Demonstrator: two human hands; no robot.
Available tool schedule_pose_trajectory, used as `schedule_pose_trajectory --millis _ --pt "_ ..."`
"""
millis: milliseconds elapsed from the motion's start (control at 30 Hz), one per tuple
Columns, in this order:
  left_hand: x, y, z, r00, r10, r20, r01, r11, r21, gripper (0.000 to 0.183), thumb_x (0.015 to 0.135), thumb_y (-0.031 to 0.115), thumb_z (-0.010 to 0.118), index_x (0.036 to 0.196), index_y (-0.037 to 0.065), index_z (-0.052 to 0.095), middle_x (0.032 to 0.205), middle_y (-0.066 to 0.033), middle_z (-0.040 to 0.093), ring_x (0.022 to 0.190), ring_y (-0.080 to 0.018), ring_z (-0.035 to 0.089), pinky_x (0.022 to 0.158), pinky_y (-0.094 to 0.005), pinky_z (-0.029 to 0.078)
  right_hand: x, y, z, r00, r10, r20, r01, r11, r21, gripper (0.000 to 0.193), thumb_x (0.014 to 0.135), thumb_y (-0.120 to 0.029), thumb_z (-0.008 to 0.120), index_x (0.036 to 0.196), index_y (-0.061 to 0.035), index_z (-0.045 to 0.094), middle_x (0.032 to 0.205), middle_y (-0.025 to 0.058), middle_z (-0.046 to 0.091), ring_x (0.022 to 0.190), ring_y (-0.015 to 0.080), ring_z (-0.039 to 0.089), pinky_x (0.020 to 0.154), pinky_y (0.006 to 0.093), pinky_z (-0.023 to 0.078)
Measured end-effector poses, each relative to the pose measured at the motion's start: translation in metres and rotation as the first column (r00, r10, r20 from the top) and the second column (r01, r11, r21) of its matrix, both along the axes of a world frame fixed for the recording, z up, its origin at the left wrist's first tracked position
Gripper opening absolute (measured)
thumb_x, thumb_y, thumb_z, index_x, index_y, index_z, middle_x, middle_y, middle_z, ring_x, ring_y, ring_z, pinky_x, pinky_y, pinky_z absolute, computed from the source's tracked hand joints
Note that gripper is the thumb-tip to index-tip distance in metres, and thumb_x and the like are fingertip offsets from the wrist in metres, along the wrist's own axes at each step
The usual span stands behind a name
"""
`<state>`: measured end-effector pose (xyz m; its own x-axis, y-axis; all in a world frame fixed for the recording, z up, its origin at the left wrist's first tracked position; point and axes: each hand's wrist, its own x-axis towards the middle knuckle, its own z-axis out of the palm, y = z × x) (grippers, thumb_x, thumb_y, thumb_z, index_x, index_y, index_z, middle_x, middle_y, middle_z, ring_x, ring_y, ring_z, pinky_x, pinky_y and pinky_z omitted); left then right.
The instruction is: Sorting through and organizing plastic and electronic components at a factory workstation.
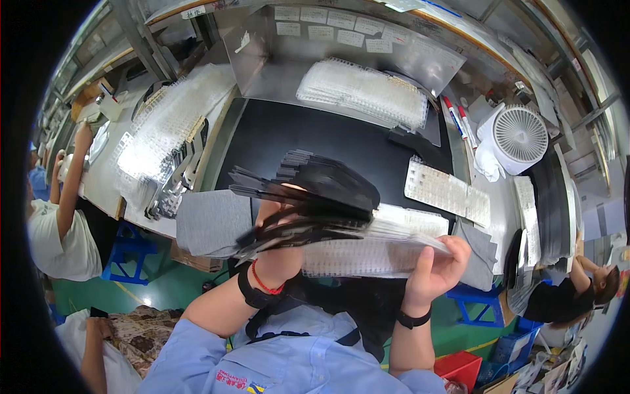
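A thick bundle of thin black strips (335,190) fans out in front of me, blurred in part by motion. My left hand (275,220) is wrapped round its left part, with most of its fingers hidden behind the strips. Beneath and to the right lie translucent, grid-marked plastic sheets (354,256). Thumb and fingers of my right hand (438,268) pinch the right end of pale sheets that run into the black bundle. Whether these sheets are joined to the strips I cannot tell.
A black mat (289,134) covers the table, with translucent sheets (361,92) stacked at its back. A white tray (446,192) lies at right, near a white fan (518,134) and red markers (459,121). More sheets (177,118) stand left. Other people work on both sides.
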<state>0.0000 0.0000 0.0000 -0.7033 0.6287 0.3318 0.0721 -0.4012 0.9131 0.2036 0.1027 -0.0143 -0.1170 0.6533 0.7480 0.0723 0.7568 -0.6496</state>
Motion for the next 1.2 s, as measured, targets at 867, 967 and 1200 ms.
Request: schedule_pose_trajectory --millis 867,967,1200 --pt "-0.005 -0.024 -0.013 0.797 -0.062 -0.601 -0.026 0.99 -0.136 0.03 0.087 0.011 0.051 0.115 0.002 0.05 0.112 -0.0147 0.054 0.102 -0.0237 0.056 0.083 -0.0335 0.047 0.005 -0.005 0.013 0.997 -0.013 -0.077 0.006 0.996 -0.093 0.024 0.08 0.002 0.061 0.1 -0.0018 0.047 0.097 0.0102 0.047 0.085 0.0148 0.048 0.076 0.0244 0.041" --pt "0.005 -0.024 0.006 0.869 -0.458 0.186 0.436 0.888 0.146 0.052 0.084 0.016 0.056 0.13 0.003 0.035 0.129 -0.0181 0.041 0.114 -0.0266 0.048 0.097 -0.0361 0.04 0.017 0.009 0.028 0.984 -0.091 -0.153 0.064 0.983 -0.171 0.024 0.081 0.001 0.062 0.101 -0.0012 0.048 0.097 0.0078 0.048 0.081 0.0121 0.049 0.075 0.0224 0.042" --pt "-0.006 -0.025 0.019 0.557 -0.491 -0.67 0.241 0.867 -0.436 0.089 0.066 0.045 0.076 0.132 0.002 0.036 0.134 -0.0179 0.039 0.123 -0.0359 0.038 0.1 -0.044 0.032 0.068 0.111 0.074 0.995 -0.051 0.082 0.092 0.755 -0.649 0.024 0.079 -0.004 0.067 0.1 -0.0007 0.055 0.085 0.0019 0.053 0.078 0.0081 0.05 0.069 0.0186 0.039"
